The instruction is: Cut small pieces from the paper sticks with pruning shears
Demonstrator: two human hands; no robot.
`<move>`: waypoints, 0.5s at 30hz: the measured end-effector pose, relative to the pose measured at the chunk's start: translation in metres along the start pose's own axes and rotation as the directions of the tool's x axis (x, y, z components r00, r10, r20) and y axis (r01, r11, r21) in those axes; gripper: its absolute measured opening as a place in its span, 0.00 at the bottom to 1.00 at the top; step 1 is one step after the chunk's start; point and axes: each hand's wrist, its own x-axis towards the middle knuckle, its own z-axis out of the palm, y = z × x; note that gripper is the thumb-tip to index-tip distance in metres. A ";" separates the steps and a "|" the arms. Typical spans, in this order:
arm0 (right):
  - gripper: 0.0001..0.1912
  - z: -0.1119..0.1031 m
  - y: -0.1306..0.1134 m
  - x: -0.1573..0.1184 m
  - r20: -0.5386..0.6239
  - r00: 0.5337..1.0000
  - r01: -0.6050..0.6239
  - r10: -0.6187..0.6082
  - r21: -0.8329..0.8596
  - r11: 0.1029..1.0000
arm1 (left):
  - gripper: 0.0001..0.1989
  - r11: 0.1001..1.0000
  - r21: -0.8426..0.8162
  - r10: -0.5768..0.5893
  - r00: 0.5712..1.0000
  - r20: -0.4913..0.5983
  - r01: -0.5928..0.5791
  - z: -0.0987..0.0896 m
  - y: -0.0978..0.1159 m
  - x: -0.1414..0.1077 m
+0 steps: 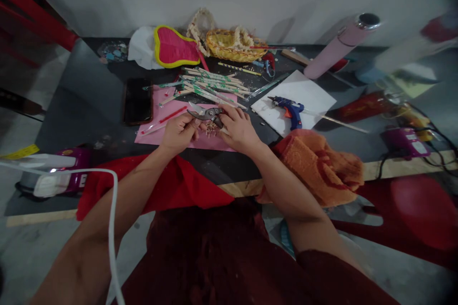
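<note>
My right hand (pixel 238 128) is wrapped round the handles of a pair of pruning shears (pixel 205 113), whose blades point left. Close to the blade tips, my left hand (pixel 181 132) is closed in a pinch; what it holds is too small to make out. Both hands are over a pink sheet (pixel 153 136). A small heap of short cut pieces (pixel 212 128) shows between them. Just beyond lies a pile of wrapped wooden sticks (pixel 214 83), green and white. Red straw-like strips (pixel 173 114) rest on the sheet to the left.
Around are a phone (pixel 138 101), a glue gun (pixel 291 110) on a white board (pixel 317 93), a pink bottle (pixel 339 47), a wicker basket (pixel 229 46) and a pink-and-yellow shape (pixel 175 46). An orange towel (pixel 318 164) and red cloth (pixel 186 186) lie along the front edge.
</note>
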 end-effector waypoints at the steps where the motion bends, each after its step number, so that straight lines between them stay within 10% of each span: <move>1: 0.19 0.000 0.000 0.000 -0.001 1.000 0.000 0.000 -0.002 1.000 | 0.13 1.000 0.005 0.003 1.000 0.002 -0.003 0.000 0.000 0.000; 8: 0.18 0.003 0.001 0.002 -0.008 0.999 -0.047 0.047 0.060 0.997 | 0.14 0.996 0.080 0.035 0.999 -0.017 -0.034 -0.002 0.007 -0.001; 15: 0.39 0.004 0.000 0.002 -0.028 0.995 -0.097 0.099 0.080 0.992 | 0.17 0.986 0.157 0.067 0.997 -0.027 -0.062 0.000 0.008 -0.004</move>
